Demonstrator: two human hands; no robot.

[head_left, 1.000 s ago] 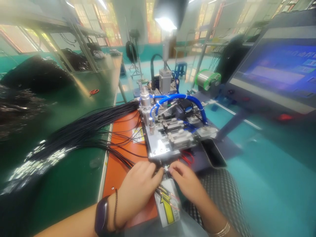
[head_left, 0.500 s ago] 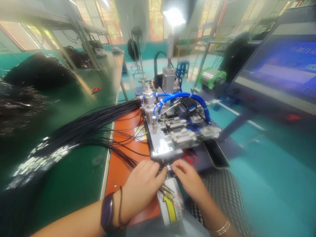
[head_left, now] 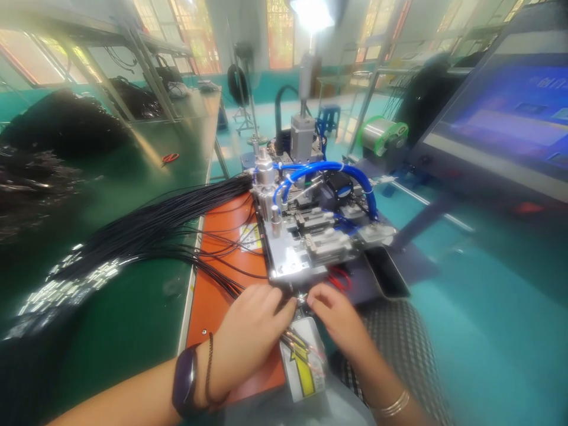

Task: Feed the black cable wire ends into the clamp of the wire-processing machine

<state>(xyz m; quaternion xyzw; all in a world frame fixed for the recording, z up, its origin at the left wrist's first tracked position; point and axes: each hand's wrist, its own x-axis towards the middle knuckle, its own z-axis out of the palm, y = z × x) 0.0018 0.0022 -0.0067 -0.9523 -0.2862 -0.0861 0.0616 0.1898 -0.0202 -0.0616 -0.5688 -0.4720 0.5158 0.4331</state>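
My left hand (head_left: 255, 319) is closed around black cables (head_left: 226, 283) at the front of the machine. Stripped cable ends with thin coloured wires (head_left: 302, 343) stick out below its palm, over a white label with a yellow arrow (head_left: 305, 378). Close by on the right, my right hand (head_left: 333, 307) pinches a thin wire with thumb and forefinger. Between both sets of fingertips is a small shiny metal spot (head_left: 302, 298), too small to make out. The metal-plated machine (head_left: 290, 260) with blue air hoses (head_left: 341, 168) stands just beyond the hands.
A thick bundle of black cables (head_left: 146, 222) crosses from the green table (head_left: 146, 307) onto the orange board (head_left: 213, 319). A phone (head_left: 387, 272) lies right of the machine, near red wires (head_left: 339, 279). A solder-like wire spool (head_left: 384, 137) and a screen (head_left: 523, 124) stand at right.
The whole view has shifted slightly. Both hands stay together at the same spot before the machine, with only slight finger movement.
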